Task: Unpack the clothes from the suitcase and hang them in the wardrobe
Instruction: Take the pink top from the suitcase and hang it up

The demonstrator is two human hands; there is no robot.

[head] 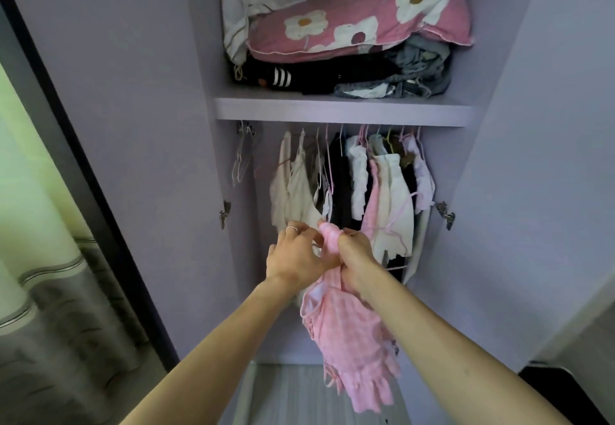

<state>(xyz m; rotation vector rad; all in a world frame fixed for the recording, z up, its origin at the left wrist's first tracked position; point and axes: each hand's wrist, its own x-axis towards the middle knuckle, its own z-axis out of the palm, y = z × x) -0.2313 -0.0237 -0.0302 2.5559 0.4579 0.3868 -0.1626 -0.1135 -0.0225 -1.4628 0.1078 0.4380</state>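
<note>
I saw both hands pinching the pink top [352, 334]. The left hand [296, 258] and the right hand [357, 258] were closed tight on its upper end, close together. The rest of it hung down in front of the open wardrobe [342, 110]. Behind the hands, other clothes [359, 181] hung in a row under the shelf. A flowery pink pillow [359, 15] lay up top.

Non-task items: upper shelf and left margin.
Pink flowered pillow [361, 13] resting on folded dark clothing [332, 76] beside crumpled denim [421, 65]; grey patterned curtain [60, 324] hanging at far left.
</note>
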